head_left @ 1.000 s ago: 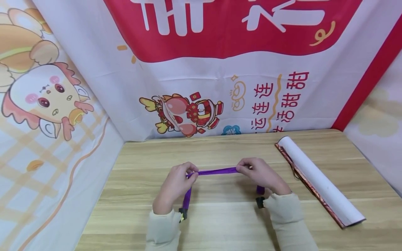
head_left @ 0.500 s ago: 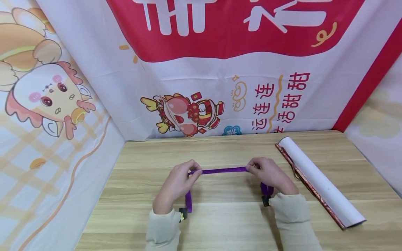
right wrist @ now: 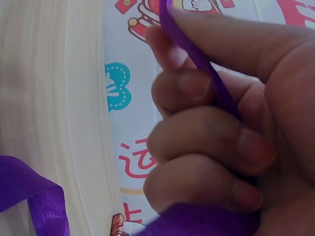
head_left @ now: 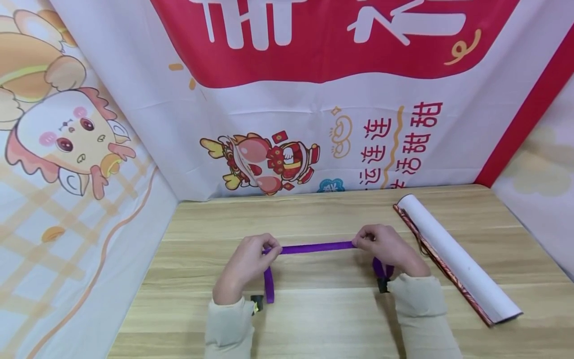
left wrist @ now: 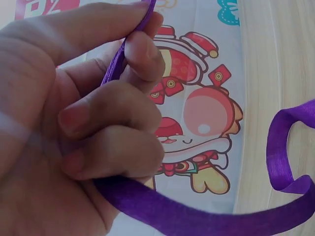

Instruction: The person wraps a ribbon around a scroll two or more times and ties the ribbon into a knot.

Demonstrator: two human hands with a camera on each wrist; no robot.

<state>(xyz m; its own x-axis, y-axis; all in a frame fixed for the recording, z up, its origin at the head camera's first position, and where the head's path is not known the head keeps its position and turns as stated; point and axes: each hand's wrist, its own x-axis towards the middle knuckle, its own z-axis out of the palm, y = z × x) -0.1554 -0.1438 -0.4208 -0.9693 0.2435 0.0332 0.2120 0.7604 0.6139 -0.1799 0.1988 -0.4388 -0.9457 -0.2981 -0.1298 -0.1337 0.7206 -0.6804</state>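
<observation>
A purple ribbon (head_left: 316,248) is stretched nearly level between the two hands, above the wooden table. My left hand (head_left: 248,259) pinches it between thumb and index finger; in the left wrist view the other fingers curl over the ribbon (left wrist: 206,219), which runs through the palm and out below. My right hand (head_left: 385,247) pinches the other end of the taut span. Seen from the right wrist, the ribbon (right wrist: 197,56) passes under the thumb and behind curled fingers. Loose lengths hang below both hands.
To the right on the wooden table (head_left: 323,319) lies a white rolled scroll (head_left: 462,259) with a reddish patterned edge and a cord. A printed cloth (head_left: 287,109) hangs behind the table, and another cloth (head_left: 89,224) stands along the left side.
My right hand has moved a little rightward, so the ribbon span between the hands is longer and flatter. The left hand shifted slightly right, then back left. The hanging ends have swung.
</observation>
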